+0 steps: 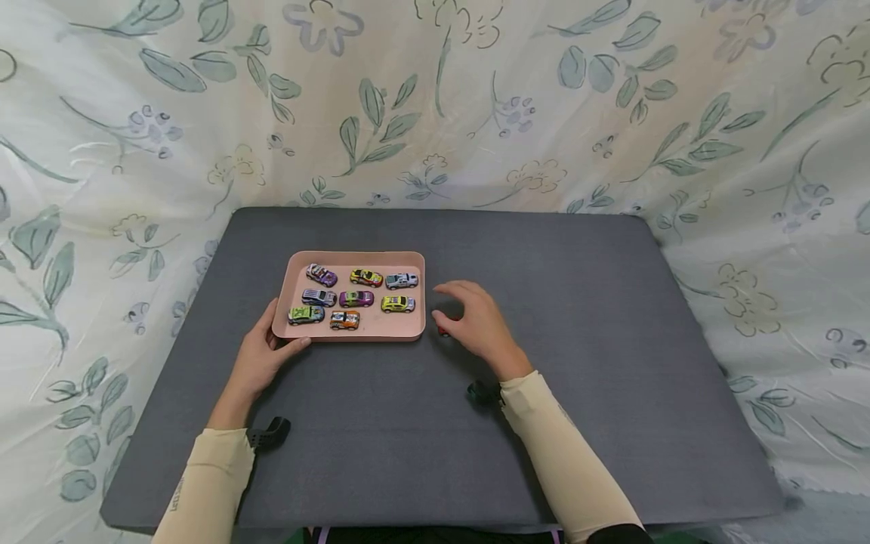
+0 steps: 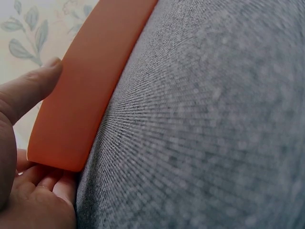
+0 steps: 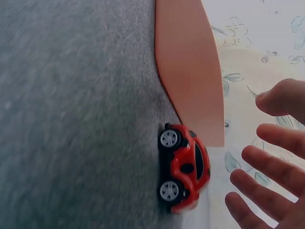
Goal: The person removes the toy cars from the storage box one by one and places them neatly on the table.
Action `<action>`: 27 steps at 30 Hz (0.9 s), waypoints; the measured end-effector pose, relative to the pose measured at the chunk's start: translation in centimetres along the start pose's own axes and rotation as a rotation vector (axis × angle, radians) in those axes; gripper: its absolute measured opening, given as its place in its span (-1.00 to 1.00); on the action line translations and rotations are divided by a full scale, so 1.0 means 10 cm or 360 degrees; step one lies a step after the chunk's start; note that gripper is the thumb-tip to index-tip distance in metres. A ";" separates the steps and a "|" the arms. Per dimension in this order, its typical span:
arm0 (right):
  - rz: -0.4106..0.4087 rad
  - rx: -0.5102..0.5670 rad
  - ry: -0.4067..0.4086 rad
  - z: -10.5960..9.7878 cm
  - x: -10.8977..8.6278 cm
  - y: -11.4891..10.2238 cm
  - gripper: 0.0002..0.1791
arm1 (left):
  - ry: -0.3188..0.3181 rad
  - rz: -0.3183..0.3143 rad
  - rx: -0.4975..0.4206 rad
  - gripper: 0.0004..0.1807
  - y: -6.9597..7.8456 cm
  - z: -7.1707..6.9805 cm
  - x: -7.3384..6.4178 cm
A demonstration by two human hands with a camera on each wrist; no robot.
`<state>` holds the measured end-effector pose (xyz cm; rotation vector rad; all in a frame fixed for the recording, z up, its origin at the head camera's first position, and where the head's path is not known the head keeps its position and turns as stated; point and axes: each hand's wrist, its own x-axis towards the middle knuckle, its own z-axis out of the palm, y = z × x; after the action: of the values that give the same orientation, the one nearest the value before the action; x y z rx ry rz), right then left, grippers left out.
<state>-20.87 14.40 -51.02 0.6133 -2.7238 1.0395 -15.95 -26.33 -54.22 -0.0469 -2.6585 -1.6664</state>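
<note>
A pink tray (image 1: 387, 329) with several toy cars on it lies on the grey table. My left hand (image 1: 258, 361) grips the tray's near left corner, thumb along the front side and fingers at the left side. In the left wrist view the tray's wall (image 2: 86, 86) rises between that thumb and the fingers. Just right of the tray, a red toy car (image 3: 188, 169) with black spots stands on its wheels on the table. Over it hovers my right hand (image 1: 481, 325), fingers spread and apart from the car, which it mostly hides in the head view.
Inside the tray are a purple car (image 1: 356, 298), a green car (image 1: 306, 315), an orange car (image 1: 344, 320) and several others. The grey tabletop (image 1: 578, 302) extends around the tray. A floral curtain (image 1: 476, 113) hangs behind the table.
</note>
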 end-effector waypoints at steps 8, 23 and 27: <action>-0.0053 0.0017 0.0001 0.08 0.14 -0.12 -0.60 | 0.0002 0.0020 -0.0031 0.18 0.00 0.00 0.01; -0.0084 0.0035 -0.0097 0.27 0.34 -0.32 -0.63 | 0.0018 0.0003 -0.0032 0.19 0.01 0.00 -0.02; -0.0075 -0.0001 -0.0135 0.31 0.37 -0.33 -0.66 | 0.0018 0.0009 -0.0036 0.18 0.01 0.00 0.00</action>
<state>-22.80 8.88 -50.28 0.7341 -2.7670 1.0242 -15.92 -26.27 -54.19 -0.0447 -2.6292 -1.6903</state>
